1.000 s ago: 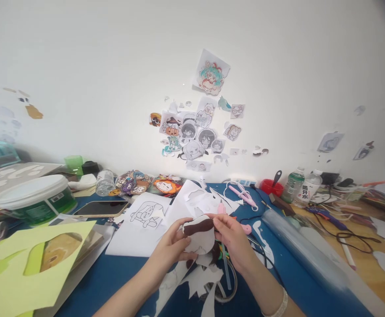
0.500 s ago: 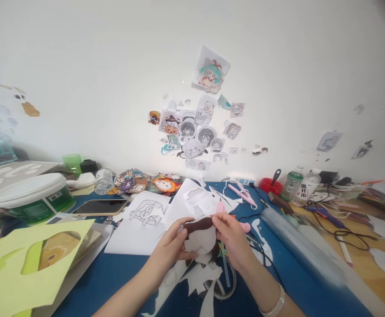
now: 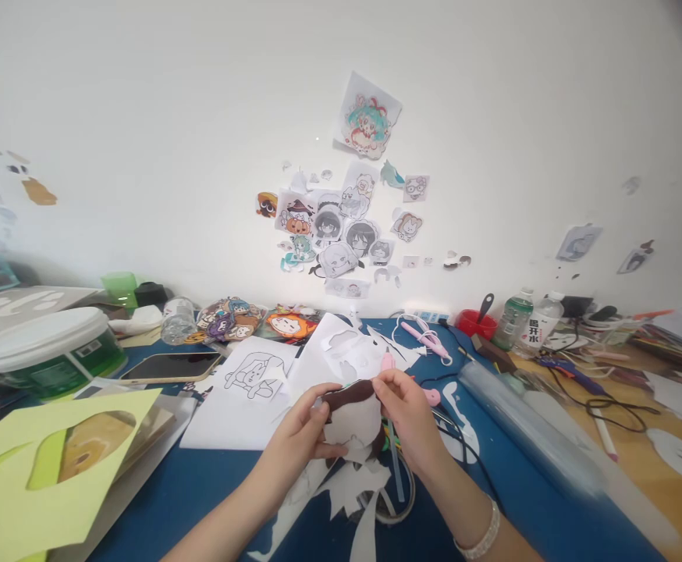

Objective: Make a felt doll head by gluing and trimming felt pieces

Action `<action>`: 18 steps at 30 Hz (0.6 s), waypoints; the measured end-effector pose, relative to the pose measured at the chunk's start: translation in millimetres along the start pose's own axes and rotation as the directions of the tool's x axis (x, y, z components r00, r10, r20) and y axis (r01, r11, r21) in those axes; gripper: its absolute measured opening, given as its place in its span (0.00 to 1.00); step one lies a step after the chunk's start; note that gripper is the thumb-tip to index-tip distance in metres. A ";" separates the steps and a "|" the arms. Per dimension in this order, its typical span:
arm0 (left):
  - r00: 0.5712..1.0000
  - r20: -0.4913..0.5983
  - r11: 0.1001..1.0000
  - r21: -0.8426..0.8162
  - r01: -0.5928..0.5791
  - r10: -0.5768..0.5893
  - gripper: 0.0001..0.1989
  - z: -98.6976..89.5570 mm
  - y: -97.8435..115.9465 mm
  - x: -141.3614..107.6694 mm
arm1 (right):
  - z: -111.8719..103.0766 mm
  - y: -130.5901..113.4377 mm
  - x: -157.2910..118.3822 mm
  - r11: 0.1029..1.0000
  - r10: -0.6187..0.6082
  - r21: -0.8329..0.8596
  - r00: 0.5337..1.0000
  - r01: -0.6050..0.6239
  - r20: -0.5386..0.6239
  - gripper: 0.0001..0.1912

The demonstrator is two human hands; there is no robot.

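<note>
Between my two hands is a cut-out piece with a dark brown top band and a pale grey lower part, held up over the table. My left hand pinches its left side, thumb in front. At its upper right edge, the fingertips of my right hand are closed on it. White paper scraps with jagged edges lie below the piece. A pink glue gun shows partly behind my right hand. A line drawing of a character lies on white paper beyond my left hand.
Yellow cut sheets lie at the left, near a phone and a white-lidded tub. A clear plastic roll lies at the right, with bottles and a red bowl behind. Paper cut-outs cover part of the wall.
The view has shifted slightly, so the surroundings sit a little further left. Both hands keep their hold on the cut-out piece, with hardly any movement.
</note>
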State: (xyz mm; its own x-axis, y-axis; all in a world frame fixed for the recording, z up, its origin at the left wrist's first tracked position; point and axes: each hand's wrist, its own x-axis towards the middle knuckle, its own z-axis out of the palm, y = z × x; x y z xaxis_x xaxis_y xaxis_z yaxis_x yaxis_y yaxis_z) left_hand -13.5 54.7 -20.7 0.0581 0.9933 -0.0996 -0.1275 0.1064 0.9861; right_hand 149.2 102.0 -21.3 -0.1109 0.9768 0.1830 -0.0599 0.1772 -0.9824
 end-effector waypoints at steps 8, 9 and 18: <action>1.000 0.004 1.000 -0.024 0.004 -0.004 0.33 0.8 4.6 -1.4 | -0.3 -0.3 -0.6 0.998 -0.033 -0.059 0.999 0.031 -0.040 0.14; 1.000 0.000 1.000 -0.021 -0.001 0.001 0.32 0.4 4.1 -1.0 | 0.0 -0.9 -1.0 0.998 -0.028 -0.058 0.999 0.027 -0.024 0.15; 0.999 0.015 1.000 -0.010 -0.030 0.030 0.31 -4.1 -4.9 3.4 | 2.6 -8.1 -4.9 0.996 -0.028 -0.083 0.986 0.042 0.163 0.13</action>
State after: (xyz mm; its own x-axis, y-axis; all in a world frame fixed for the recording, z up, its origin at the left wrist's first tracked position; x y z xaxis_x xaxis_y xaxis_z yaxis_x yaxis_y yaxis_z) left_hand -16.7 57.7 -26.4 0.0687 0.9953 -0.0680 -0.1392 0.0771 0.9873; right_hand 147.7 95.5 -14.1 -0.2694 0.9389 0.2143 0.0178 0.2273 -0.9737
